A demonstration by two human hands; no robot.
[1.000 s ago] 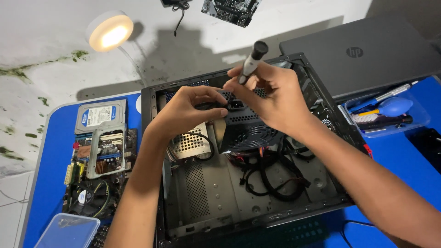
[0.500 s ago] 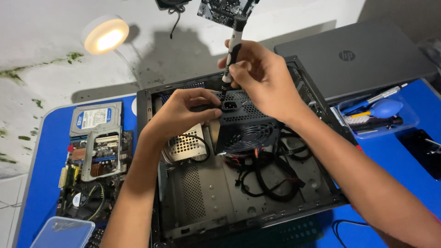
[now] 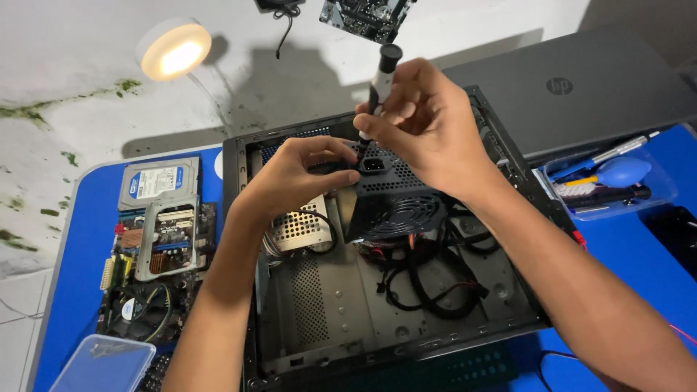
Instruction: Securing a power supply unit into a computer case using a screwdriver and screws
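Two hands work inside an open computer case point(image 3: 523, 218): left hand point(image 3: 298, 174) grips the unseated power supply point(image 3: 396, 199); right hand point(image 3: 428, 127) pinches a screwdriver point(image 3: 379, 80).

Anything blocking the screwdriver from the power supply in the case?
Nothing visible. The right hand holds the screwdriver tip-down at the power supply, by its socket. The left hand grips the unit beside the tip, not under it. Cables lie lower in the case.

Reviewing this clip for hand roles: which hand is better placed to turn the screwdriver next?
Right. The right hand already grips the screwdriver upright over the power supply; the left hand braces that unit.
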